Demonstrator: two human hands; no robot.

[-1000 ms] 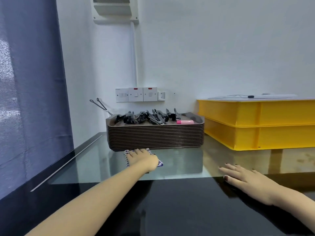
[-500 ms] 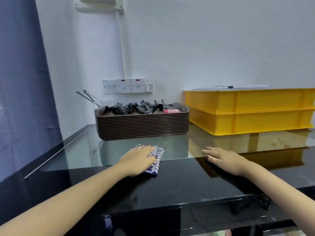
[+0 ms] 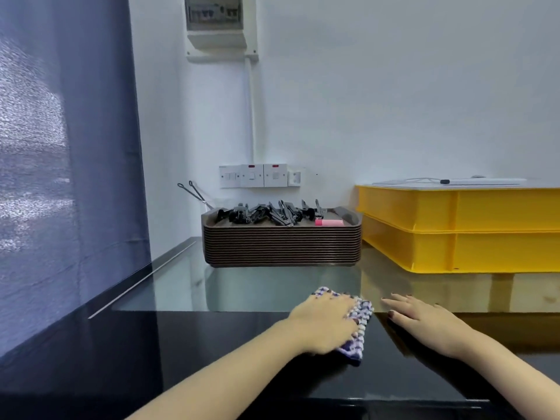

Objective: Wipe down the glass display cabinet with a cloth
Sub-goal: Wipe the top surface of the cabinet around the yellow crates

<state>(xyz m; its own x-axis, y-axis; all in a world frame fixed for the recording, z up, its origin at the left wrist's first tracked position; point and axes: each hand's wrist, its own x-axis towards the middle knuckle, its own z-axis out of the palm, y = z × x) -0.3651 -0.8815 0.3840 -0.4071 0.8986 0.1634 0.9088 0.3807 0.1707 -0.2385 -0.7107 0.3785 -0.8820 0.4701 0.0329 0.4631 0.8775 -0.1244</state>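
The glass display cabinet top point(image 3: 242, 286) stretches in front of me, clear glass at the back and a black glossy band near me. A blue and white checked cloth point(image 3: 359, 331) lies on it across the line between glass and black band. My left hand point(image 3: 324, 324) presses flat on the cloth, fingers spread, and covers most of it. Just right of the cloth, my right hand point(image 3: 424, 321) rests flat on the surface with straight fingers, holding nothing.
A stack of brown trays point(image 3: 281, 244) with black tongs and a pink item on top stands at the back centre. Two stacked yellow crates point(image 3: 460, 228) sit at the back right. A blue curtain point(image 3: 60, 177) hangs on the left. Wall switches point(image 3: 253, 175) are behind the trays.
My left hand has slid the cloth to the right and toward me, from beside the tray stack to close beside my right hand. My right hand has stayed flat on the surface.
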